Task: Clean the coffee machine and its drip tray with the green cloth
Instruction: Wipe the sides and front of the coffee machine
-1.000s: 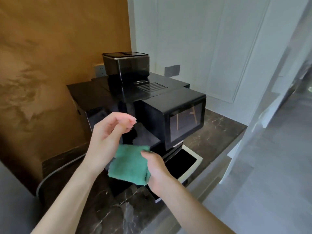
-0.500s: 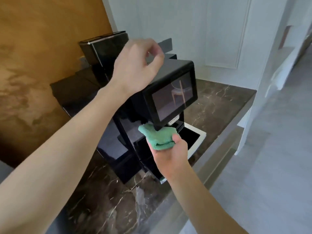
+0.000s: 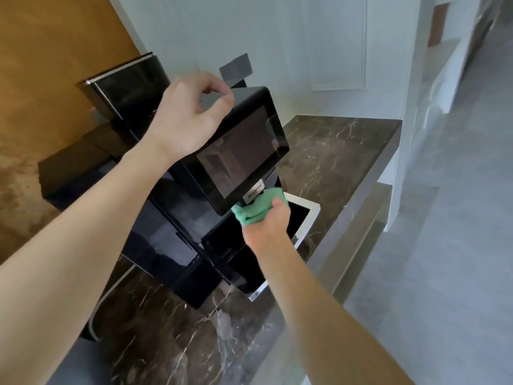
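The right hand has its fingers curled tight round a bunched green cloth, pressing it against the silver-labelled spout block just beneath the tilted dark screen of the glossy black coffee machine, above the white-rimmed black drip tray. The left hand hovers over the top of the screen housing, fingers curled in, thumb and forefinger nearly meeting and holding nothing. The machine stands on a brown veined marble countertop.

**Tight gap under the screen**

Between overhanging screen and drip tray: narrow, filled by right hand with green cloth. Over the coffee machine: left hand in the way. Right of the tray: bare counter, free to pass.
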Tool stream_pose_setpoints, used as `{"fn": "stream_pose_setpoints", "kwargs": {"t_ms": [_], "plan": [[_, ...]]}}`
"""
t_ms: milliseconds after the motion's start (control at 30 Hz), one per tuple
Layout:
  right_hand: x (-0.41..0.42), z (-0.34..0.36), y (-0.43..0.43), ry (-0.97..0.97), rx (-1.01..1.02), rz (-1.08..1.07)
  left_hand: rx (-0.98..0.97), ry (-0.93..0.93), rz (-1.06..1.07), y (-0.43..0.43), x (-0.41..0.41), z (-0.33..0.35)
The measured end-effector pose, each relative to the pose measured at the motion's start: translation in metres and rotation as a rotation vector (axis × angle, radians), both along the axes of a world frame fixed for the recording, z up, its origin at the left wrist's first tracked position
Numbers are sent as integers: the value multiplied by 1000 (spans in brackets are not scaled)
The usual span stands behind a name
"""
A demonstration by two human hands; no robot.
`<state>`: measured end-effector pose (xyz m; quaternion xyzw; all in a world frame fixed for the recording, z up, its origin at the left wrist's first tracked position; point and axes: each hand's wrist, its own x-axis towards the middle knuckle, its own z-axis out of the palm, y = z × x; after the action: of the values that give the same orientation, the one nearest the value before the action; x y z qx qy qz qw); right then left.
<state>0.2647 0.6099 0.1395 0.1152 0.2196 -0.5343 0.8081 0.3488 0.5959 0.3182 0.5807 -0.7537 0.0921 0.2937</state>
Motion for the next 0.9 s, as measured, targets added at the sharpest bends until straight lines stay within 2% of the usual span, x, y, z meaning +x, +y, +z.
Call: {"fn": "stream_pose_setpoints", "kwargs": {"t_ms": [200,367,433,500,567,667,833,900], "plan": [[-11,4,-19,114,-122,-8,28,37,7,2,-2,0],[-12,-5,2,132,-57,-26,64,93,16,2,-2,0],[-14,-9,10,218,-29,-44,70,99,10,3,-2,-1],[-14,-11,14,388,-55,-168,70,105,6,3,-1,-1],[-11,-11,18,679,-175,-325,72,107,2,3,-1,-1],[8,-23,20,1046,-499,-324,66,105,4,3,0,-1],[33,-57,48,1316,-795,-166,51,125,4,3,-1,-1],[32,-58,71,1209,-842,-87,49,151,5,4,-3,0]]}}
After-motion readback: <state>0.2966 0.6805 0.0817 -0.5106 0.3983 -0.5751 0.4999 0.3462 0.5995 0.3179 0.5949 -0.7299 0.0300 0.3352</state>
